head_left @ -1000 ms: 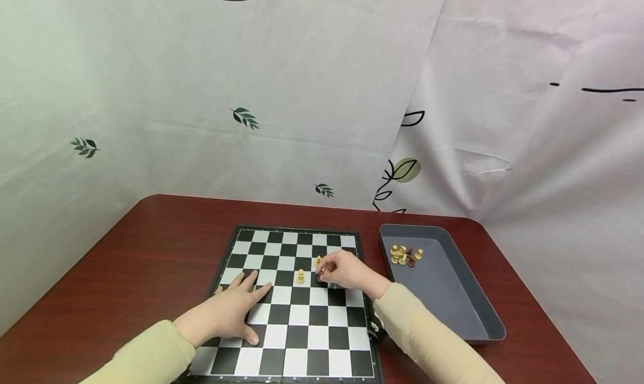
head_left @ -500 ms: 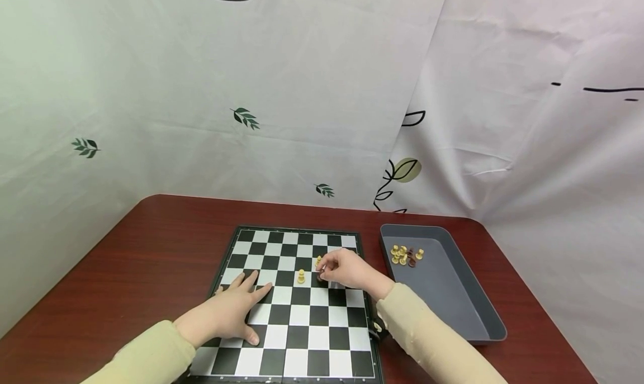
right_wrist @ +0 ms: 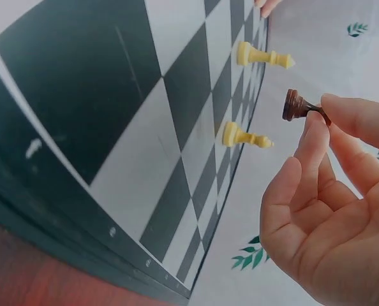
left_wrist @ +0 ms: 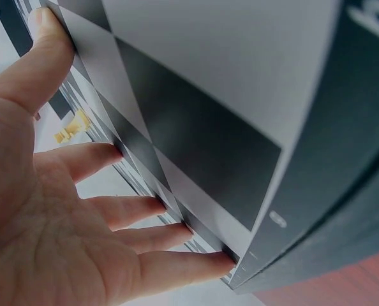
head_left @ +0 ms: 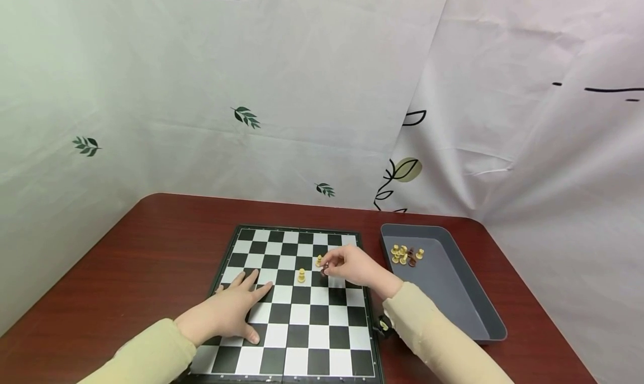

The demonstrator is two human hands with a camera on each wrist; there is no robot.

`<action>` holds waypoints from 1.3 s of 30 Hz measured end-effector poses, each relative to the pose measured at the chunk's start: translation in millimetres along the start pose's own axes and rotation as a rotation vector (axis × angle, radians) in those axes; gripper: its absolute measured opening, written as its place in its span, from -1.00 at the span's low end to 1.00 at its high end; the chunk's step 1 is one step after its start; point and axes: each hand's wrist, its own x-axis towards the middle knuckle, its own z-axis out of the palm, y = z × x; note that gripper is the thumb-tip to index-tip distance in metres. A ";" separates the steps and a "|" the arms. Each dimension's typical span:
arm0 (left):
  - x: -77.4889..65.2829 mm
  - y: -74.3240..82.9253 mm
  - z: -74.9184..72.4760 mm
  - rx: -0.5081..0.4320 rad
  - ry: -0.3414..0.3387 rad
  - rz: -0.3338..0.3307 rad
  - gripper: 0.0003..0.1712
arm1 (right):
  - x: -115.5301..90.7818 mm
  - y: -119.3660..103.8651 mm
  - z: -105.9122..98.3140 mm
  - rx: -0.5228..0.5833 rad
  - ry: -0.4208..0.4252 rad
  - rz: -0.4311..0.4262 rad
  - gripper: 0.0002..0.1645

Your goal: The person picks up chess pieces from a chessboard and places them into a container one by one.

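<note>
A dark brown chess piece point(right_wrist: 294, 106) is pinched by its upper part between the thumb and fingers of my right hand point(right_wrist: 333, 210). Its round base points toward the chessboard point(head_left: 299, 315), with a gap below it in the right wrist view. Two pale yellow chess pieces stand upright close by: one point(head_left: 301, 275) left of my right hand, the other point(head_left: 318, 260) just past its fingertips. My left hand point(head_left: 228, 315) rests on the left side of the board, fingers spread, fingertips touching the squares point(left_wrist: 205, 134).
A grey tray point(head_left: 448, 294) stands right of the board, holding several yellow chess pieces point(head_left: 399, 254) and some brown ones point(head_left: 412, 259). The reddish-brown table point(head_left: 126, 266) lies under everything. A white printed cloth point(head_left: 302, 93) hangs behind it.
My right hand has risen slightly and shifted right, lifting the brown chess piece from its square. My left hand has stayed in place.
</note>
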 end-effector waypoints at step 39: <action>-0.6 -0.6 0.4 -0.012 -0.011 0.002 0.22 | -42.4 26.9 -57.8 -0.018 0.188 0.081 -0.80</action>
